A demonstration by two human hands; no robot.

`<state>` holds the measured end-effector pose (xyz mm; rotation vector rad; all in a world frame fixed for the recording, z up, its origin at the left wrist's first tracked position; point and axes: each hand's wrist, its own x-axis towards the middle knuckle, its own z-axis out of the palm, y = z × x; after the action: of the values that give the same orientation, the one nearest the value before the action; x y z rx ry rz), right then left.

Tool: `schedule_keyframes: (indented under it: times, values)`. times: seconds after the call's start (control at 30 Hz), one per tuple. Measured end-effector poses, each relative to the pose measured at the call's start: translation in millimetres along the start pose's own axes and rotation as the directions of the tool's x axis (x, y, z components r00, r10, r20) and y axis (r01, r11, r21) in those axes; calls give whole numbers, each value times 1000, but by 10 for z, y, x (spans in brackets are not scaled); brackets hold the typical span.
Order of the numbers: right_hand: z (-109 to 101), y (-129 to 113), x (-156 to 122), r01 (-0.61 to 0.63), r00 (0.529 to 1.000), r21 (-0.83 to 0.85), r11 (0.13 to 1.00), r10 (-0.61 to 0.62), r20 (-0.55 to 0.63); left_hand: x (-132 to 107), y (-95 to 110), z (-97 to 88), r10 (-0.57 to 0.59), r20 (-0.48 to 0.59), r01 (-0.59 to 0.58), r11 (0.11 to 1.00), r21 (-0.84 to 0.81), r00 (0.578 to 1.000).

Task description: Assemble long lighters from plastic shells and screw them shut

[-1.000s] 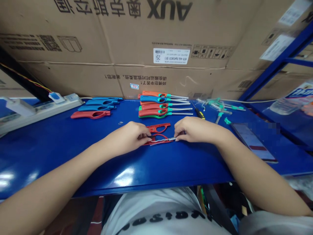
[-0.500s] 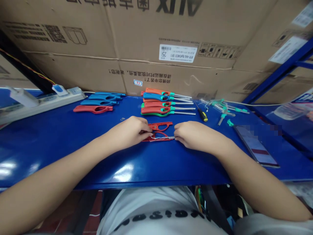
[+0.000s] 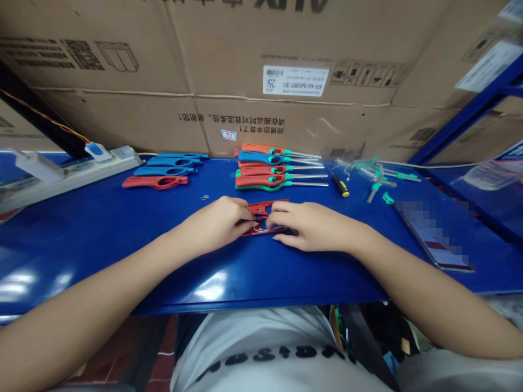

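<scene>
Two red lighter handle halves lie on the blue table between my hands. The far half (image 3: 258,208) is flat and partly covered by my right fingers. My left hand (image 3: 223,224) is closed at the left end of the near half (image 3: 247,232), thumb and fingers pinched on it. A thin white wire (image 3: 261,230) runs along that near half. My right hand (image 3: 316,226) reaches over the right part of both halves, fingers bent and apart from the thumb. Its fingertips are at the wire and the near half; whether they touch cannot be made out.
Assembled lighters (image 3: 261,179) with metal tubes are stacked at the back. Blue and red handle shells (image 3: 157,182) lie back left by a power strip (image 3: 122,159). A screwdriver (image 3: 341,187), green-and-metal nozzle parts (image 3: 373,188) and a phone (image 3: 429,234) are right. A cardboard box (image 3: 229,71) stands behind.
My right hand has moved left from the tube end of the near half to over its middle, and its fingers have spread. My left hand stays at the left end.
</scene>
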<state>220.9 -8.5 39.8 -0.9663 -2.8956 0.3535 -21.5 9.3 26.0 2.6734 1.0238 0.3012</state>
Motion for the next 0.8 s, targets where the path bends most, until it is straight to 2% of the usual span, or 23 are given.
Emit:
schedule_keyframes:
  times: [0.1, 0.27, 0.37, 0.47, 0.6, 0.8]
  values:
    - [89, 1, 62, 9, 1000, -1, 1000, -9, 6, -1, -10, 4, 9, -5, -9, 1000, -15, 1000]
    - [158, 98, 112, 50, 995, 240, 970, -28, -97, -6, -3, 27, 21, -9, -21, 1000, -11, 1000]
    - [178, 142, 129, 70, 989, 322, 944, -23, -148, -13, 24, 37, -6, 3, 6, 1000, 31, 1000]
    - [179, 169, 133, 46, 989, 385, 922, 12, -148, -22, 72, 38, -53, 13, 52, 994, 98, 998]
    - [145, 189, 118, -9, 993, 407, 913, 57, -108, -24, 127, 58, -73, 2, 71, 986, 151, 997]
    - [126, 198, 111, 5, 992, 397, 918, 45, -118, -3, 138, 127, -38, -27, 41, 988, 151, 999]
